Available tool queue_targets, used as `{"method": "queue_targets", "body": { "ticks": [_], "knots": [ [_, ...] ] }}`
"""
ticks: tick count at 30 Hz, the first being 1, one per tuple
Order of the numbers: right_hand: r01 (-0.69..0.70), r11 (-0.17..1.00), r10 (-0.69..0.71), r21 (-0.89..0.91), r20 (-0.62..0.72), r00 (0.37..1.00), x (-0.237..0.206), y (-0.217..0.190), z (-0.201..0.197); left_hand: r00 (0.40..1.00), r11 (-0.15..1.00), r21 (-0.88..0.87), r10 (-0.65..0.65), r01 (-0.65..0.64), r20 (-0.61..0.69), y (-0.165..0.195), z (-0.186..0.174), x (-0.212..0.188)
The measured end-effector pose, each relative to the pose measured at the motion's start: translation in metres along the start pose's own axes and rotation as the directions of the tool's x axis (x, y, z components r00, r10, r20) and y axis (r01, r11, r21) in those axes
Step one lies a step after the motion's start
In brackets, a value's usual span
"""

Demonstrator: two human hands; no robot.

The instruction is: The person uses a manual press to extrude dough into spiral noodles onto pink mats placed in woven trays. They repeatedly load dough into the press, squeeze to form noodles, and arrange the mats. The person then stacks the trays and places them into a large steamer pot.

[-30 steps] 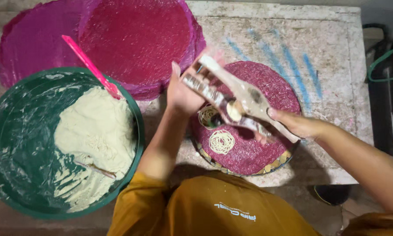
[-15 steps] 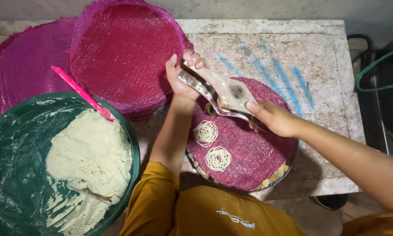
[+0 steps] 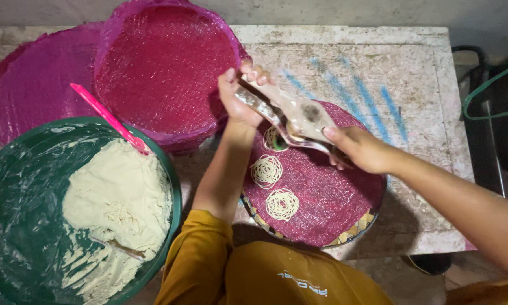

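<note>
A dough-smeared noodle press (image 3: 291, 116) hovers over a round pink woven tray (image 3: 333, 197). My left hand (image 3: 240, 93) grips its far handle end and my right hand (image 3: 358, 148) grips the near end. Three coils of thin noodle strands lie on the tray: one under the press (image 3: 274, 138), one at the left (image 3: 266, 170), one nearer me (image 3: 281, 204). A green basin (image 3: 16, 186) at the left holds pale dough (image 3: 115, 203).
A pink spatula (image 3: 110, 120) leans on the basin's rim. Stacked pink woven trays (image 3: 163, 73) sit at the back left of the stained table (image 3: 412, 79). A green hose (image 3: 491, 90) and dark gear lie off the table's right edge.
The press has moved toward the tray's far left edge. A second and then a third noodle coil have appeared on the tray. The view has shifted closer.
</note>
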State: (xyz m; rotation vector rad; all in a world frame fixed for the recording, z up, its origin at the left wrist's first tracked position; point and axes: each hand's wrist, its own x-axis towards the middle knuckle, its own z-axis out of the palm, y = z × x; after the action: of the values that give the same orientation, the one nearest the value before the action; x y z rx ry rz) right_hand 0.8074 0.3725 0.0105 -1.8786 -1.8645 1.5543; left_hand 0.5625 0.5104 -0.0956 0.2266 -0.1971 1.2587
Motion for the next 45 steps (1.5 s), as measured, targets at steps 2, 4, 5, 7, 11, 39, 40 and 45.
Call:
{"method": "queue_targets", "body": {
  "ticks": [2,4,5,7,11,39,40,45],
  "knots": [
    [-0.08,0.995,0.077,-0.055,-0.057,0.995,-0.003,0.002,-0.011,1.0,1.0,-0.022,0.009,-0.009,0.015,-0.012,0.001,0.001],
    [-0.084,0.994,0.076,-0.069,-0.113,0.991,-0.001,0.002,-0.018,0.999,0.999,-0.037,0.029,-0.028,0.028,-0.018,0.006,0.011],
    [-0.045,0.997,0.036,-0.057,-0.142,0.989,0.001,0.002,-0.02,0.999,0.998,-0.045,0.037,-0.035,0.039,-0.019,0.009,0.017],
    [0.011,1.0,-0.014,-0.021,-0.171,0.985,0.004,0.002,-0.021,1.0,0.999,-0.053,-0.004,0.004,-0.001,-0.014,0.015,0.026],
    [0.059,0.996,-0.05,0.067,-0.133,0.99,0.008,0.01,-0.018,0.98,0.95,0.241,-0.189,0.197,-0.058,-0.002,0.013,0.019],
    [-0.25,0.835,0.171,0.49,0.201,0.964,-0.026,0.056,-0.027,0.936,0.968,-0.072,-0.249,0.239,-0.247,-0.057,0.029,0.0],
    [-0.196,0.906,0.166,0.374,0.112,0.98,-0.027,0.054,-0.034,0.97,0.972,-0.108,-0.218,0.207,-0.106,-0.065,0.027,0.008],
    [-0.113,0.992,0.125,0.062,-0.234,0.964,-0.008,0.046,-0.042,0.986,0.975,-0.154,-0.167,0.161,-0.026,-0.074,0.005,0.042]
  ]
}}
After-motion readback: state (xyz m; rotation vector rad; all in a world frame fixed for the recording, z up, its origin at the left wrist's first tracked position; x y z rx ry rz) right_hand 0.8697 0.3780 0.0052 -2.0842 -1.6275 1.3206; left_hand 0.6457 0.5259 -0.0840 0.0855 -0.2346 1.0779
